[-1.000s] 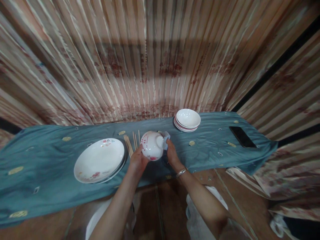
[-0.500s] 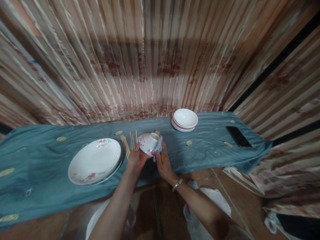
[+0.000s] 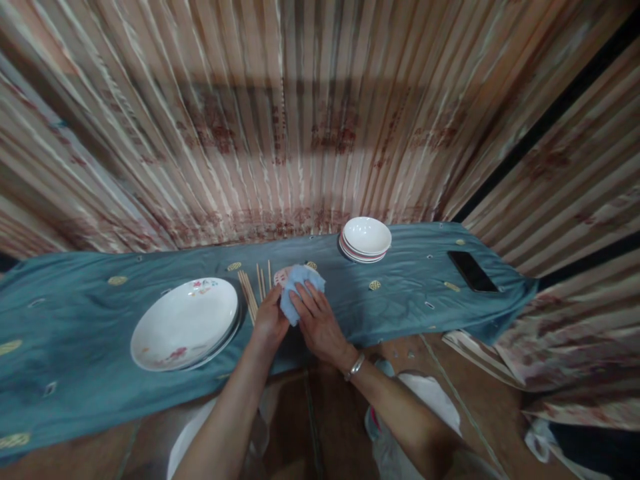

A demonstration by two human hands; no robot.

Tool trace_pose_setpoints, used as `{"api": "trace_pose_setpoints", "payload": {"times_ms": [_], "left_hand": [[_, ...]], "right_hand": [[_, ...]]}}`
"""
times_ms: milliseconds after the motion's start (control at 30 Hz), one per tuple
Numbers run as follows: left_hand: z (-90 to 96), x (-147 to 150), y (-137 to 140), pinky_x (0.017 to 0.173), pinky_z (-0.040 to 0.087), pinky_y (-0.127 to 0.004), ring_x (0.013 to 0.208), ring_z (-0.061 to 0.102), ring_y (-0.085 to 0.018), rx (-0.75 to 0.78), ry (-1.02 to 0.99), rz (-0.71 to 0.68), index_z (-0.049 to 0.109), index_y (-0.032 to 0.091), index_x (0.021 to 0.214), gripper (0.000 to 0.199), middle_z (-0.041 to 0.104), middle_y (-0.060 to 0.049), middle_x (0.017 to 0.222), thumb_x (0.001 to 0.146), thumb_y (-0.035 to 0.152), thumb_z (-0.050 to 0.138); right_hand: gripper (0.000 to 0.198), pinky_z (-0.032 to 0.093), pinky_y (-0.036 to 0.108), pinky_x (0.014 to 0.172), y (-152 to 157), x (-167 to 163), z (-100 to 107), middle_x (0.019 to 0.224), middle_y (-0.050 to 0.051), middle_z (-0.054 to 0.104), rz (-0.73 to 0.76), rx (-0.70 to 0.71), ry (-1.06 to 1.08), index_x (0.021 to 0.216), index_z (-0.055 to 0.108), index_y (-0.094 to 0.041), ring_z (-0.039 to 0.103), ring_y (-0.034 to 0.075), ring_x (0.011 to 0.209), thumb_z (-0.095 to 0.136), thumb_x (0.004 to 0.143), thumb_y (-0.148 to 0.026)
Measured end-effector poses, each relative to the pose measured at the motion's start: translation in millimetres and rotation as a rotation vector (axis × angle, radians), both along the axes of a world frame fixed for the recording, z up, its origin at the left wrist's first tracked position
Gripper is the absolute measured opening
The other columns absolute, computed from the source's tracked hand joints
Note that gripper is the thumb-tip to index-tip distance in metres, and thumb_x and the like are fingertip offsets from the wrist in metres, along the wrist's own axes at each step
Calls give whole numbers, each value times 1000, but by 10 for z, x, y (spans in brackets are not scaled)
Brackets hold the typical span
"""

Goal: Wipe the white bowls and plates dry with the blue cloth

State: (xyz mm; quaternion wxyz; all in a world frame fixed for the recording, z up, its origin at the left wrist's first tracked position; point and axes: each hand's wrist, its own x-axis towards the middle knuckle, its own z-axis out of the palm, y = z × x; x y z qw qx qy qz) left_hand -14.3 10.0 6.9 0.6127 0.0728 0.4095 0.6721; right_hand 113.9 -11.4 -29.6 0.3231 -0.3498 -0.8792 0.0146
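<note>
A small white bowl with a pink and red pattern [image 3: 281, 276] is gripped at its near left side by my left hand [image 3: 271, 319]. It is held above the front part of the table, and most of it is hidden under a light blue cloth [image 3: 303, 277]. My right hand [image 3: 318, 321] presses that cloth onto the bowl, its fingers bent over the fabric. Just left of the bowl, several wooden chopsticks [image 3: 249, 297] lie on the tablecloth. Left of them rests a stack of large white plates with flowers [image 3: 186, 327].
A blue-green tablecloth [image 3: 410, 293] with yellow motifs covers the long narrow table. Toward the back stands a stack of white bowls [image 3: 367, 237]. A black phone [image 3: 473, 271] lies at the right end. Pleated curtains [image 3: 300, 133] hang close behind and at the right.
My right hand has moved from the bowl's right side to over it, spreading the blue cloth across its base. My left hand keeps its hold. The view has shifted slightly.
</note>
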Motion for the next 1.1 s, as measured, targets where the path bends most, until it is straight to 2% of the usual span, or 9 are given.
{"api": "trace_pose_setpoints", "payload": {"times_ms": [100,200,333,467,600,800,967,1100], "left_hand": [[-11,28,-37,78,53,-25,73,67,-14,49,50,-13,66,16,79,7,72,-4,80,82,15,60],[-14,51,-87,78,52,-26,78,67,-15,69,83,-44,67,17,81,5,73,-5,85,79,14,63],[-20,85,-139,80,51,-26,84,67,-16,86,136,-56,69,20,87,10,72,-3,89,78,16,66],[-33,108,-153,83,52,-31,83,67,-18,102,172,-97,67,18,89,17,72,-2,83,74,24,73],[-25,114,-155,84,51,-32,83,67,-19,115,194,-85,66,16,89,25,72,-2,83,69,28,78],[28,103,-142,89,52,-34,92,69,-22,94,186,-92,65,18,91,17,74,-5,86,77,26,70],[-12,54,-111,91,51,-38,95,69,-23,65,145,-73,62,19,95,16,73,-6,92,80,23,68],[-31,37,-88,91,52,-36,97,68,-22,74,108,-51,62,20,92,9,73,-7,95,84,19,61]], "right_hand": [[55,27,51,119,33,10,65,156,14,35,-7,15,-28,149,34,-11,12,25,151,38,94,-12],[54,24,51,119,76,22,147,155,13,38,-26,1,-5,148,36,-12,20,26,149,38,95,-16],[53,22,53,120,179,71,232,152,12,42,-68,-69,122,148,38,-17,28,26,145,37,96,-23],[51,27,53,118,287,149,246,148,13,46,-94,-153,294,146,40,-16,36,25,140,33,97,-26],[47,35,48,115,361,202,203,142,14,52,-146,-254,463,140,48,-15,45,23,134,29,100,-31],[50,42,43,108,395,197,57,132,15,61,-207,-432,663,136,51,-15,56,24,123,30,100,-43],[58,38,44,112,307,125,-107,137,14,58,-248,-529,791,139,50,-16,51,25,131,32,98,-54],[59,34,46,115,191,75,-191,146,15,50,-243,-552,792,145,42,-15,45,25,137,32,99,-51]]}}
